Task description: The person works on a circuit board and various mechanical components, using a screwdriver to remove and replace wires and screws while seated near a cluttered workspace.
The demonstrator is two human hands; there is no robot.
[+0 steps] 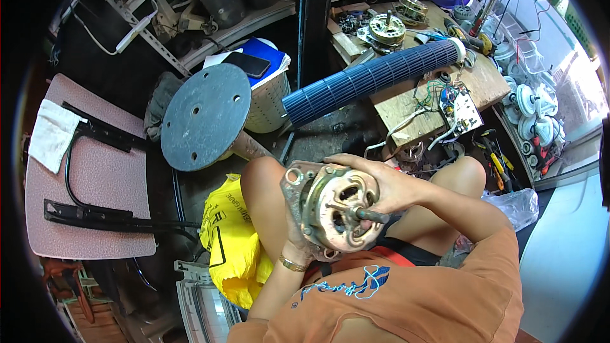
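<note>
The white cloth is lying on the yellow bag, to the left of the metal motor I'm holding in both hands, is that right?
Not quite: the white cloth is lying on the pink board, not on the yellow bag. The head view shows it, to the left of the metal motor held in your left hand and right hand.

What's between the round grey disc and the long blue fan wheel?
In the head view, a pale perforated bin stands between the grey disc and blue cross-flow fan wheel, a black phone on top.
</note>
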